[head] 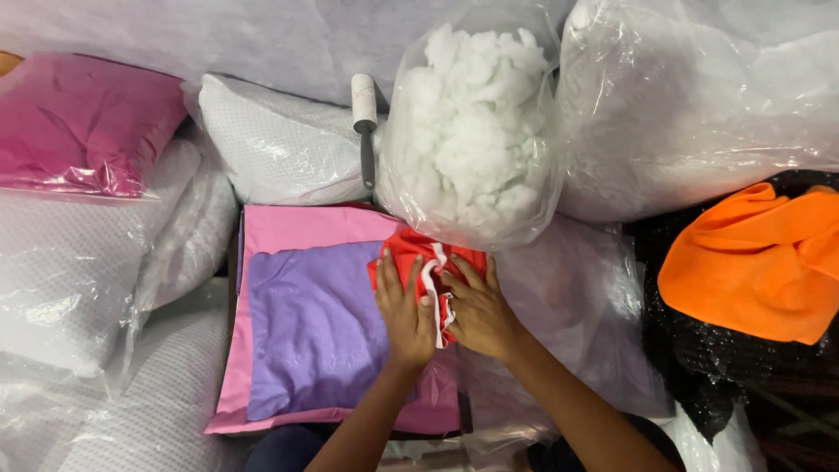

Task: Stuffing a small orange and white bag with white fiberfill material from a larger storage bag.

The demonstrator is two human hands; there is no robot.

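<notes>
The fingers (391,278) of the left hand (404,310) lie spread and nearly flat, pressing down on a red cloth piece (411,253) with a white edge strip; they grasp nothing, only rest on it. The fingers (461,273) of the right hand (479,313) are also extended and loose, fingertips touching the white strip and the red fabric just beside the left hand, the two hands almost touching across that strip. The red cloth piece lies on the upper right corner of a flat purple cloth (315,328), which itself lies on a larger pink cloth (288,229) whose edges show along the top, left and bottom.

Just above the hands stands a clear plastic bag of white fibre stuffing (472,131), its lower edge reaching over the top of the red piece. Left of it a lint roller (364,118) with a white head and dark handle leans between that bag and a white pillow in clear wrap (271,144). A pink cushion in clear plastic (79,122) sits at upper left, with more wrapped white pillows (70,262) below it. A big clear bag of white filling (699,105) fills the upper right; under it lies an orange cloth (760,258) on dark bubble wrap (734,358).
</notes>
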